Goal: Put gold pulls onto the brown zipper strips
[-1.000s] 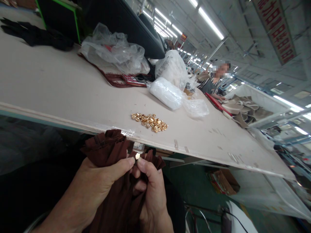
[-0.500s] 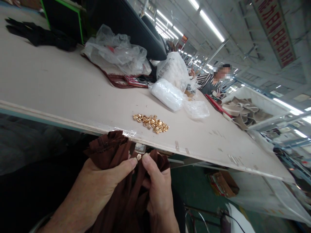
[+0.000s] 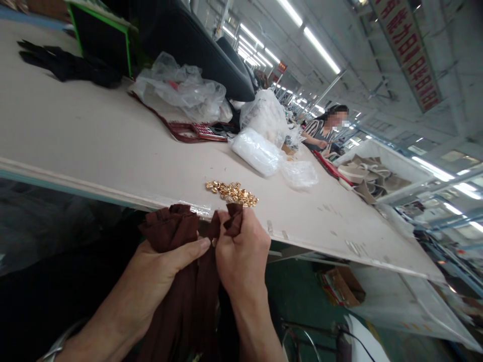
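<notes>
My left hand is closed round a thick bundle of brown fabric strips, thumb on top, the cut ends fanning out above it. My right hand is closed on brown strip ends that stick up past its fingers. Between the two thumbs a tiny gold-coloured metal piece shows in part. The strips hang down below both hands. Just beyond the right hand, a small heap of shiny gold metal pieces lies on the table.
Plastic bags, a white plastic packet and a red calculator lie farther back. Black gloves or cloth lie at left. Across the table sits a person in striped sleeves, near a bin of tan pieces. A cardboard box is underneath.
My right hand has turned and risen, its fingers now wrapped round the strip ends instead of thumb-tip pinching. My left hand has stayed nearly still. The person opposite has lowered a hand.
</notes>
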Demonstrator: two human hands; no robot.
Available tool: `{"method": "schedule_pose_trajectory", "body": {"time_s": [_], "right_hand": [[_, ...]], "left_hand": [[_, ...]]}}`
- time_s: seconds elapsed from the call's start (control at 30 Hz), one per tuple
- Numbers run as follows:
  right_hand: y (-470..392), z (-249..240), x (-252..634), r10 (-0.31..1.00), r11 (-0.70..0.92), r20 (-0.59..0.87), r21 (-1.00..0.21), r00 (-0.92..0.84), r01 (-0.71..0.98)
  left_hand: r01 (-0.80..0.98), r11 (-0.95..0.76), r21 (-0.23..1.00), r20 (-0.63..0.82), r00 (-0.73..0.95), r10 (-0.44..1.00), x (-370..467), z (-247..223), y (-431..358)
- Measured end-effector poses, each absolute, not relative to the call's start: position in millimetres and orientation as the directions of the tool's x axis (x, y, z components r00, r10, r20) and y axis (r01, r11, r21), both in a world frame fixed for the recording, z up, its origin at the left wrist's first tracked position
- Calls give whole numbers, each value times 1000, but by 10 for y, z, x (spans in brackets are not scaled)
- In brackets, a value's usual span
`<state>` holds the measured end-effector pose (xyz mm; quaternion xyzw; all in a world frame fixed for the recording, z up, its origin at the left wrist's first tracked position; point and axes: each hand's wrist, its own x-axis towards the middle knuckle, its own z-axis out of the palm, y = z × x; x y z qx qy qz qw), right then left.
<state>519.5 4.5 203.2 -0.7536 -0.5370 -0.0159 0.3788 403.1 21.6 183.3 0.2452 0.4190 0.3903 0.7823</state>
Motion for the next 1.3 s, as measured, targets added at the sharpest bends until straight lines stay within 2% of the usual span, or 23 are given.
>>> {"method": "schedule_pose_trajectory", "body": {"time_s": [0.07,0.17,0.27,0.37,0.47,0.6,0.7,0.8,0.87,0.97,1.17,1.23,1.3], "right_hand": [[158,2092,5225,777,-138,448,-564,443,814],[232,2155,5240,812,-50,373,-721,449,691],[173,2158,5230,887,10,256,-843,384,538],[47,2143,5225,954,15,157,-875,254,484],[-71,2173,5239,980,12,104,-879,168,477],[-91,2294,5332,965,-61,63,-890,255,451],[50,2367,5436,913,-129,138,-796,384,592],[252,2372,5485,886,-203,247,-552,392,809],[363,2341,5471,888,-240,260,-439,378,866],[450,2281,5419,881,-287,271,-348,388,893],[369,2231,5391,887,-261,307,-283,345,923],[245,2214,5398,891,-210,332,-306,311,929],[74,2177,5401,885,-80,398,-381,241,921]], "left_hand": [[-393,588,707,-482,340,808,4048,1843,234],[-405,571,714,-476,318,820,4089,1842,274],[-420,557,716,-454,326,829,4124,1830,299],[-364,524,770,-450,272,850,4134,1803,265],[-380,454,806,-372,271,888,4124,1751,174],[-308,490,815,-397,319,861,4078,1695,87],[-258,532,807,-438,343,831,4023,1690,100],[-253,539,803,-438,361,823,3980,1697,126],[-236,534,812,-439,357,825,3963,1700,131],[-223,531,817,-442,348,827,3942,1691,127],[-261,562,785,-452,380,807,3895,1658,126],[-281,583,762,-468,384,796,3888,1660,131],[-282,598,750,-483,385,787,3885,1662,137]]}}
